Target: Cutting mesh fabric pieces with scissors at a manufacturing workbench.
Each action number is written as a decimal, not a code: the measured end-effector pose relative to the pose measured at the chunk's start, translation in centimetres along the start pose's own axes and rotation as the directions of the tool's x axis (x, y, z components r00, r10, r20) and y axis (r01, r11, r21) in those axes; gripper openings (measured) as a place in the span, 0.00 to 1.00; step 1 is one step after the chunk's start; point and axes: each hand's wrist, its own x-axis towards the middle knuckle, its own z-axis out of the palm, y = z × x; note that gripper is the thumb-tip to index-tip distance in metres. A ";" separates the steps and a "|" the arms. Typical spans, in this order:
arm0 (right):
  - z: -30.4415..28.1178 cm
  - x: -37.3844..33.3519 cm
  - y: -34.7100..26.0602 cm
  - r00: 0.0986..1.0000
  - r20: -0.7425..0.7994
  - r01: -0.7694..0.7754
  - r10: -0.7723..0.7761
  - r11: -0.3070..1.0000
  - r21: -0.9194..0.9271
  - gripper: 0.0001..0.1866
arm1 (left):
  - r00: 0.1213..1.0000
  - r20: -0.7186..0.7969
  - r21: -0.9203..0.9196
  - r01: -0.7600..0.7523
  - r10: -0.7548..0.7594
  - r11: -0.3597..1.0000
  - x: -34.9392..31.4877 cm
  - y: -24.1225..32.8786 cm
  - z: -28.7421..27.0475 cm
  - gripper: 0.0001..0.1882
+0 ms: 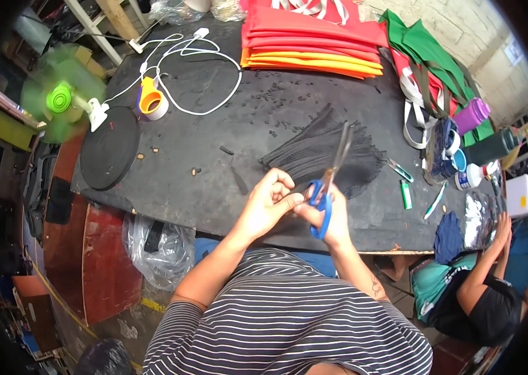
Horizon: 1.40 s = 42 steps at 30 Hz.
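Note:
My right hand (pixel 334 220) is closed on a pair of scissors with blue handles (pixel 324 215). Their blades point up and away from me. Just left of it, my left hand (pixel 266 206) has its fingers curled in a pinch close to the handles. Whatever lies between those fingertips is too small to make out. Beyond both hands, a fanned bundle of black ribbed strips (pixel 314 150) rests on the black table (pixel 195 194), partly behind the blades. A loose dark strip (pixel 239 180) lies left of the bundle. Several small black scraps (pixel 276 94) are scattered farther back.
Folded red and orange fabric (pixel 314 47) is stacked at the back. Thread snips (pixel 400 170), a green lighter (pixel 406 194), a purple bottle (pixel 471 115) and a white bottle (pixel 473 176) sit right. A green fan (pixel 59 98) and tape dispenser (pixel 151 103) stand left. Another person (pixel 482 294) sits right.

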 end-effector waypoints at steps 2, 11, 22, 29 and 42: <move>-1.6 0.4 -1.7 0.992 -0.112 0.080 -0.065 0.988 0.134 0.14 | 0.973 0.177 -0.038 0.156 -0.147 0.987 -0.2 0.6 -0.6 0.08; -14.9 1.1 -8.0 0.810 -0.424 0.539 -0.405 0.800 0.264 0.15 | 0.875 0.400 0.101 0.255 -0.274 0.962 -1.4 2.2 -5.7 0.09; -11.3 2.6 -1.1 0.878 -0.391 0.081 -0.274 0.892 -0.444 0.14 | 0.986 -0.078 0.191 0.163 -0.150 0.968 0.3 1.5 -4.9 0.10; -4.8 -3.7 1.7 0.848 0.465 -0.357 0.256 0.923 0.142 0.15 | 0.989 -0.119 0.275 0.117 -0.087 0.954 0.1 1.2 -5.1 0.11; -1.3 -2.9 3.3 0.852 0.395 -0.428 0.342 0.891 0.151 0.17 | 0.973 -0.183 0.132 0.164 -0.139 0.978 -0.6 1.6 -4.5 0.10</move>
